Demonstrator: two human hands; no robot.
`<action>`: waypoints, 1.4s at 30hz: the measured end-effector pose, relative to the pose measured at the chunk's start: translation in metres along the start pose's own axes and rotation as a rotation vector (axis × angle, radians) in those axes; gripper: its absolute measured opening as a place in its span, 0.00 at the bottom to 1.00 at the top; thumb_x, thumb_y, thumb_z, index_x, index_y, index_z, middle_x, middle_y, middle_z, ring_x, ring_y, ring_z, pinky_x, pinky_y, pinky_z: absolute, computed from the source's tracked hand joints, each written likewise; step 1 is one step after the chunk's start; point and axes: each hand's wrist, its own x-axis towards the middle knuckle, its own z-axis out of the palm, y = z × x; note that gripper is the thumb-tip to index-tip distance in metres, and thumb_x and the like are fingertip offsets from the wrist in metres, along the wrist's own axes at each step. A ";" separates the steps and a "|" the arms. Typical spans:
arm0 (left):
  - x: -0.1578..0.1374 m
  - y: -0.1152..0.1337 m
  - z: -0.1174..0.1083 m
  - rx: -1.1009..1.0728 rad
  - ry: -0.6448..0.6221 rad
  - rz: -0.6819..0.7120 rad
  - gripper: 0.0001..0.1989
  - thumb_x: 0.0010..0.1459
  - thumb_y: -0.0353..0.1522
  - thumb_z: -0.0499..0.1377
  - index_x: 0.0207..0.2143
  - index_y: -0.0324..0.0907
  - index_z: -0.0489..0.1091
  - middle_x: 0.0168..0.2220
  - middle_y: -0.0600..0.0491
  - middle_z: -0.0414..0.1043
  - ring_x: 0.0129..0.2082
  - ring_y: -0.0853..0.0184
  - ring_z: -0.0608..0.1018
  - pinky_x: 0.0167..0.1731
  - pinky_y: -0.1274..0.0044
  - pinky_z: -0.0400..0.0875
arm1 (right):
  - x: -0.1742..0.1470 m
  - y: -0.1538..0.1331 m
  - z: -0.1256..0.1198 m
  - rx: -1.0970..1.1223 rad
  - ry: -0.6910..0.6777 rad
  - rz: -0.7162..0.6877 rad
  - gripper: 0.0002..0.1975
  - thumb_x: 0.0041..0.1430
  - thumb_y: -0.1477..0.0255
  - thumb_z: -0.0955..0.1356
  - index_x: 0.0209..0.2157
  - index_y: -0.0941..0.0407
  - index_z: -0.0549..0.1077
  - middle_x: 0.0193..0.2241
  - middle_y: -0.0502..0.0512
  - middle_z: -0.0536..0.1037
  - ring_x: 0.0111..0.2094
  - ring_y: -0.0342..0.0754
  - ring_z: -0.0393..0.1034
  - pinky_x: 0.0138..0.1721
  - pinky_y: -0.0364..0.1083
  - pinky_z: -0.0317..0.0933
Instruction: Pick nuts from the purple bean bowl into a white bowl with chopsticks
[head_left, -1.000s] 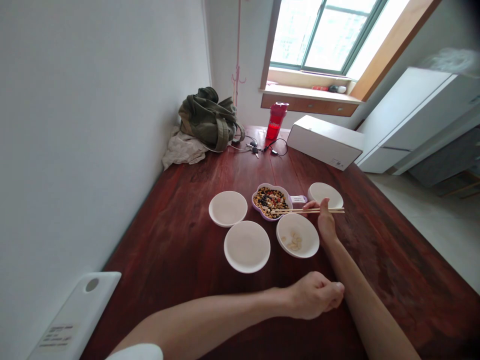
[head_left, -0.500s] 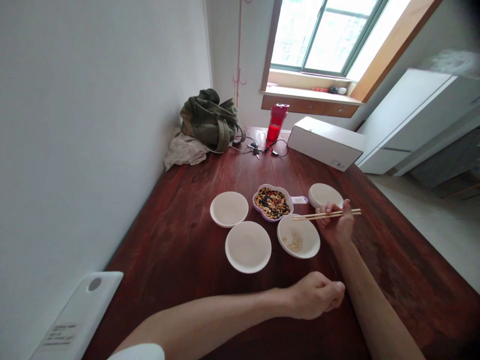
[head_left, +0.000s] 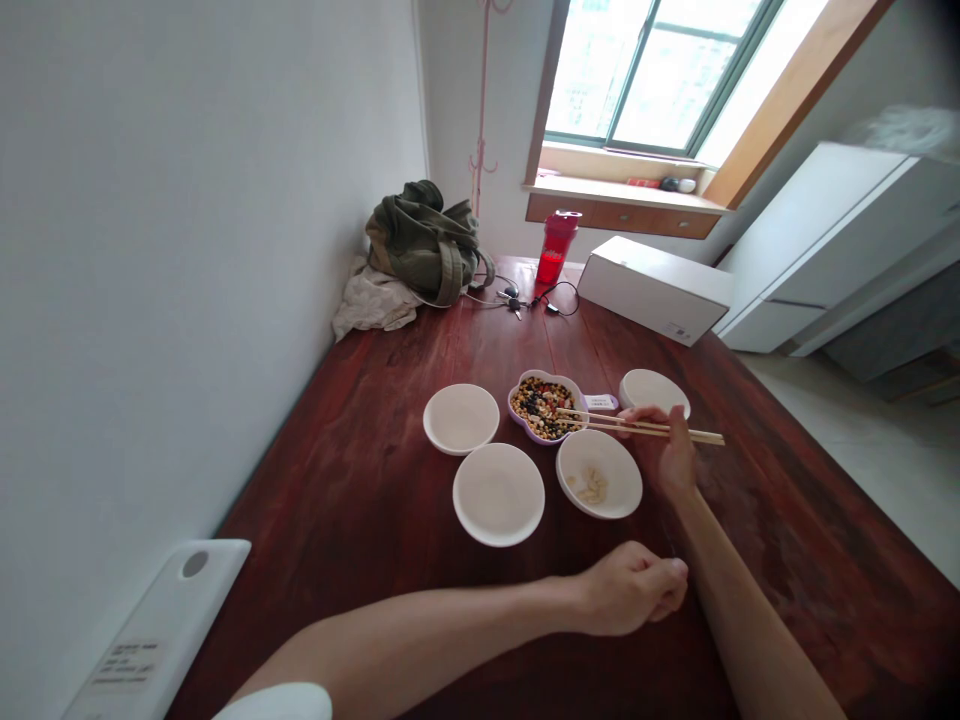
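Observation:
My right hand point(head_left: 664, 445) grips a pair of wooden chopsticks point(head_left: 637, 427), their tips at the mixed beans and nuts point(head_left: 541, 404) in a flower-shaped purple-rimmed dish point(head_left: 517, 420). Whether the tips pinch a piece is too small to tell. Just below the chopsticks stands a white bowl point(head_left: 622, 485) with a few pale pieces point(head_left: 592, 486) inside. Two white bowls, one at the left point(head_left: 461, 418) and one nearer me point(head_left: 499, 494), show nothing inside. Another white bowl point(head_left: 654, 390) is partly behind my right hand. My left hand point(head_left: 634, 590) rests on the table as a loose fist.
On the dark red wooden table point(head_left: 360, 500), a green bag point(head_left: 420, 245) lies on a pale cloth point(head_left: 371, 298) by the wall. Keys and cables point(head_left: 516, 302), a red bottle point(head_left: 555, 248) and a white box point(head_left: 656, 288) stand at the far end. A white board-like object point(head_left: 161, 640) is at lower left.
My right hand has tipped the chopsticks forward and left, from over the bowl with pale pieces to the bean dish, and their tips have spread. My left hand has stayed put.

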 end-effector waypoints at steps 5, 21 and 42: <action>-0.001 0.003 0.001 0.020 -0.002 -0.010 0.31 0.66 0.52 0.53 0.17 0.42 0.55 0.15 0.60 0.52 0.18 0.75 0.55 0.23 0.74 0.48 | -0.006 0.003 0.010 -0.304 -0.075 0.005 0.23 0.65 0.49 0.66 0.36 0.52 0.81 0.35 0.55 0.83 0.35 0.52 0.78 0.37 0.48 0.71; 0.001 -0.006 -0.001 0.034 0.007 -0.038 0.28 0.70 0.45 0.51 0.18 0.42 0.56 0.16 0.60 0.52 0.18 0.74 0.55 0.23 0.75 0.48 | -0.002 0.000 0.022 -0.580 -0.136 -0.098 0.24 0.67 0.50 0.63 0.33 0.53 0.80 0.29 0.55 0.80 0.35 0.53 0.75 0.40 0.49 0.68; 0.001 -0.002 0.001 0.016 0.118 -0.071 0.28 0.69 0.45 0.49 0.17 0.42 0.56 0.16 0.59 0.51 0.19 0.73 0.55 0.24 0.75 0.48 | -0.014 0.003 0.036 -0.529 -0.083 -0.078 0.25 0.68 0.48 0.62 0.32 0.53 0.78 0.29 0.54 0.78 0.33 0.51 0.72 0.35 0.47 0.65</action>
